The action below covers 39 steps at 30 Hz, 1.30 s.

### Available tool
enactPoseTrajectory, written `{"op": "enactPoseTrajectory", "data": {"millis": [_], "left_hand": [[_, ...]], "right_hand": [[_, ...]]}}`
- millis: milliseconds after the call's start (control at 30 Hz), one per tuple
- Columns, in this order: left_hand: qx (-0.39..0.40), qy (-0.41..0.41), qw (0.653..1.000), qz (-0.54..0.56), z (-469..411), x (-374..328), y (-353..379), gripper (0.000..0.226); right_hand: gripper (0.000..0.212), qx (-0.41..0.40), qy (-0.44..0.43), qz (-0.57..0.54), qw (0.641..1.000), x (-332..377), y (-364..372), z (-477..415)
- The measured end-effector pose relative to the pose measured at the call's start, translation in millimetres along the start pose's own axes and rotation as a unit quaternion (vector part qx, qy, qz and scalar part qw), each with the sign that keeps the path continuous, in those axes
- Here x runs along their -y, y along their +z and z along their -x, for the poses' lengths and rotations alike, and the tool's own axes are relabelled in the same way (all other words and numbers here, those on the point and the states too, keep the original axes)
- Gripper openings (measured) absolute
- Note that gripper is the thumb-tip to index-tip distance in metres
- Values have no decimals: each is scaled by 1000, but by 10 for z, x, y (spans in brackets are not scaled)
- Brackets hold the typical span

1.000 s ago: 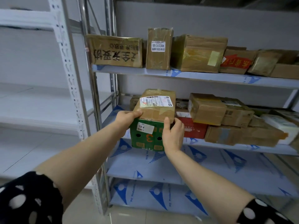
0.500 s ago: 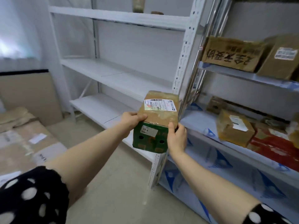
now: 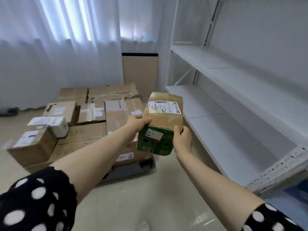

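Both dotted sleeves [image 3: 33,202] are cut off by the lower frame edge. The left hand [image 3: 139,121] grips the box [image 3: 162,119] at its upper left edge, with most fingers hidden behind it. The right hand [image 3: 182,139] grips the right edge, thumb on the front. I see the box held above the floor [image 3: 150,197], between the cartons [image 3: 93,124] and the shelf [image 3: 225,114].

- Box: rectangular; green printed card below, glossy brown tape above, white labels with unreadable small print.
- Cartons: plain brown card, stacked, blurred at left.
- Shelf: white metal, right end cut off.
- Curtain [image 3: 58,47]: white, pleated.
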<state>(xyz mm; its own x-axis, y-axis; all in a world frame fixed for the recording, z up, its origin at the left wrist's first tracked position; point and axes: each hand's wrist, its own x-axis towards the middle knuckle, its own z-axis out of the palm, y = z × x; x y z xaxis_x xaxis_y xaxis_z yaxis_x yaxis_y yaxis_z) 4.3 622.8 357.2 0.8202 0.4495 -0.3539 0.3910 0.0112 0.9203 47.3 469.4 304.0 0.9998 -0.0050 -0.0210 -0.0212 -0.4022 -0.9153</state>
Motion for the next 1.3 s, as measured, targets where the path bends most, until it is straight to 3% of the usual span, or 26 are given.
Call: {"op": "enactPoseTrajectory", "data": {"millis": [167,367,533,633,700,767,1167,1300], "left_hand": [[-79,-48,996,16,-477,151,-566,40],[-144,-87,985,44,-893,362,-1186,16],[-201,-114,972,30,-1080,583,-1759,33],[-221,-129,967,17,-1180,715,-2145,37],[-225,-136,965,0,-1254,815,-2404,41],[-217,-139,966,-16,-1344,922,-2656,44],[-150,-228,960,60,-2212,1859,-4521,53],[-215,-250,943,-51,-2443,2319,-5087,48]], "right_hand": [[30,124,28,-44,991,196,819,-371],[36,266,62,-52,961,330,1682,-655],[46,341,140,-92,925,325,2456,-660],[62,386,222,-123,887,388,2877,-579],[49,420,255,-138,860,438,3148,-503],[35,429,262,-131,855,479,3413,-436],[25,357,308,-107,875,574,5227,127],[22,340,312,-90,883,473,5679,299]]}}
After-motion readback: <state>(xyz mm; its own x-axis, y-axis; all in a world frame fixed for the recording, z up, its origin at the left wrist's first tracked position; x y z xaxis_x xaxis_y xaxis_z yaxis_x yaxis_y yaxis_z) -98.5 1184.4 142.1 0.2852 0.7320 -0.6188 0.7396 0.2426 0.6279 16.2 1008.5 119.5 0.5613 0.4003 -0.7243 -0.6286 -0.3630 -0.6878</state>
